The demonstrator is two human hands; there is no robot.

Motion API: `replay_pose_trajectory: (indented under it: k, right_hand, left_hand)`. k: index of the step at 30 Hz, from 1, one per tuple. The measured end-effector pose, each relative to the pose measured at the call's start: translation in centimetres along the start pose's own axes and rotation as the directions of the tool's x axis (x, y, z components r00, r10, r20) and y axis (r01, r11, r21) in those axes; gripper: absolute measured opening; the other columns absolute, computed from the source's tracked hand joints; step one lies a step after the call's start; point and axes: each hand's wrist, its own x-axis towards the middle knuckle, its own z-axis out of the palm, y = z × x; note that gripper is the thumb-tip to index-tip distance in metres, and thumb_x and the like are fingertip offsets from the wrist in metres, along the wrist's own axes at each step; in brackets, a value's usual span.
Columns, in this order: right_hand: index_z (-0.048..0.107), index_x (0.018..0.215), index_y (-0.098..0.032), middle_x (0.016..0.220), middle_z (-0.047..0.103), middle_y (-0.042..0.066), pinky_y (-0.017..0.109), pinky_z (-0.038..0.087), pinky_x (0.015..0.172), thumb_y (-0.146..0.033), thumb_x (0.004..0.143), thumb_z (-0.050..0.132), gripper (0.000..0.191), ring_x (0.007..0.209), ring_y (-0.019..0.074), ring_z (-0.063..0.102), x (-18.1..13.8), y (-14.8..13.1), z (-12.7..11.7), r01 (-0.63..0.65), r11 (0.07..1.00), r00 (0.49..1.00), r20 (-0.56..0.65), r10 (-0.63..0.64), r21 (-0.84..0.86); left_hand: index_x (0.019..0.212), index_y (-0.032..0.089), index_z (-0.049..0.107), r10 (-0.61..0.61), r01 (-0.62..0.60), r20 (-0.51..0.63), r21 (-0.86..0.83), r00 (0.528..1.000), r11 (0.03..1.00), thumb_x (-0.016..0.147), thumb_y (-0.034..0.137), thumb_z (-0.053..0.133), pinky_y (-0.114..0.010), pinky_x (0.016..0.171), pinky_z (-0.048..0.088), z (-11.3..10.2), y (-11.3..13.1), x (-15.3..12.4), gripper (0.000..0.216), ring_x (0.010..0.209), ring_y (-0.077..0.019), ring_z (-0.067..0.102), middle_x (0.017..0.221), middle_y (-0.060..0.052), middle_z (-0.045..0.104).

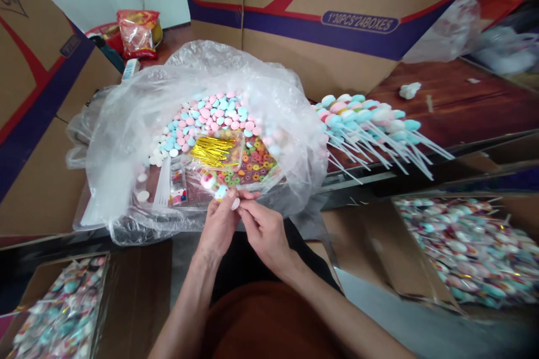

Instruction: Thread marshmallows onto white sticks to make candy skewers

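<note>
My left hand is closed, its thumb and fingers pinching a short candy skewer with pink, white and pale blue pieces that points away from me. My right hand meets it, fingertips pinched at a small white candy near the skewer's close end. Whether that candy is on the stick, I cannot tell. Just beyond lie a clear box of gold twist ties, coloured candy rings and a heap of pink, blue and white candies. White sticks and a small printed packet are to the left.
A large clear plastic bag surrounds the candies. Finished-looking candy skewers are piled at the right. Open cartons of wrapped candy skewers stand low at left and right. Big cardboard boxes stand behind; a red snack bag is far left.
</note>
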Motion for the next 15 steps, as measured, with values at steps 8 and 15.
replay_pose_trajectory:
  k: [8, 15]
  right_hand:
    - [0.069, 0.089, -0.019, 0.080, 0.070, 0.003, 0.023, 0.049, 0.067, -0.022, 0.099, 0.049, 0.022, 0.068, 0.0136, 0.063, 0.5, 0.0, -1.4, -0.087, 0.996, 0.993, 0.085, 0.084, 0.021]
    - [0.068, 0.091, -0.018, 0.086, 0.072, 0.005, 0.024, 0.047, 0.071, -0.019, 0.099, 0.046, 0.023, 0.074, 0.0152, 0.065, 0.1, 0.0, -1.5, 0.005, 0.996, 0.992, 0.125, 0.006, -0.089]
  left_hand:
    - [0.108, 0.017, 0.070, 0.114, -0.106, -0.105, 0.078, 0.988, 0.991, 0.080, 0.058, 0.070, -0.038, 0.093, 0.052, -1.2, 1.7, 0.2, 0.049, 0.107, -0.0256, 0.068, 0.111, -0.011, 0.072]
    - [0.088, 0.018, 0.064, 0.182, -0.202, -0.190, -0.090, 0.965, 0.975, 0.079, 0.047, 0.076, -0.034, 0.084, 0.054, -1.0, 2.2, 1.8, 0.033, 0.081, -0.0181, 0.071, 0.080, 0.000, 0.068]
